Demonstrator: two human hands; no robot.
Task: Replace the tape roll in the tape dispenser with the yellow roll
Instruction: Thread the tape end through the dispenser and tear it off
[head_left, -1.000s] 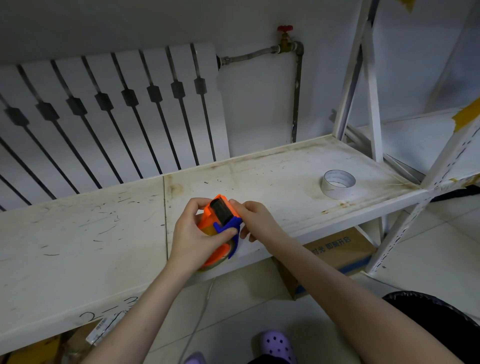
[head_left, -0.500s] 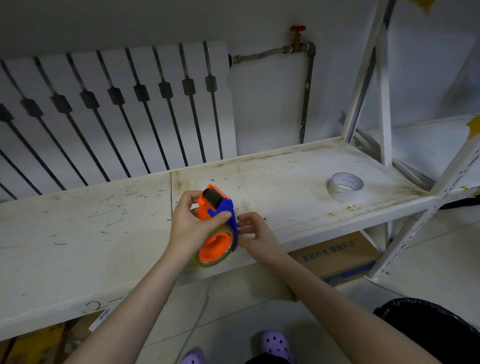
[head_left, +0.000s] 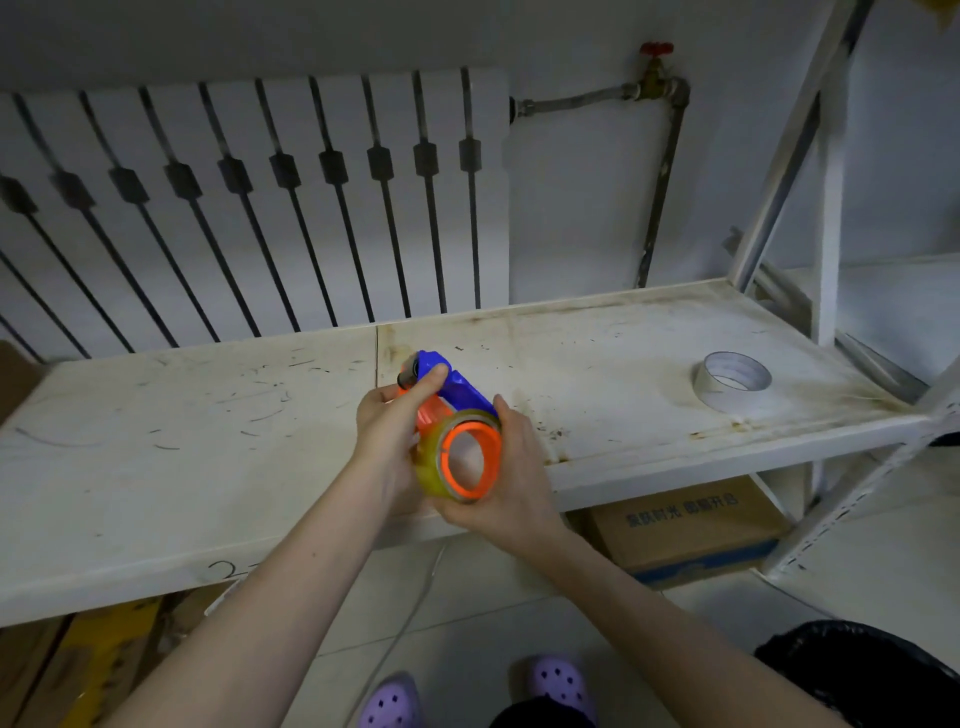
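Note:
I hold an orange and blue tape dispenser (head_left: 457, 392) above the front edge of the white shelf (head_left: 208, 467). My left hand (head_left: 389, 431) grips its upper body, thumb on the blue part. A yellowish clear tape roll (head_left: 434, 467) sits around the dispenser's orange hub (head_left: 491, 447). My right hand (head_left: 511, 478) wraps around that roll from the right and below. A white tape roll (head_left: 732, 382) lies flat on the shelf, far right.
A white radiator (head_left: 260, 208) stands behind the shelf, with a pipe and red valve (head_left: 655, 49) to its right. A cardboard box (head_left: 685, 525) sits under the shelf. A black bag (head_left: 872, 675) is at the bottom right. White rack posts (head_left: 826, 182) rise at right.
The dispenser has turned so its orange hub faces me. My right hand moved from beside the dispenser onto the yellowish roll, now cupping it.

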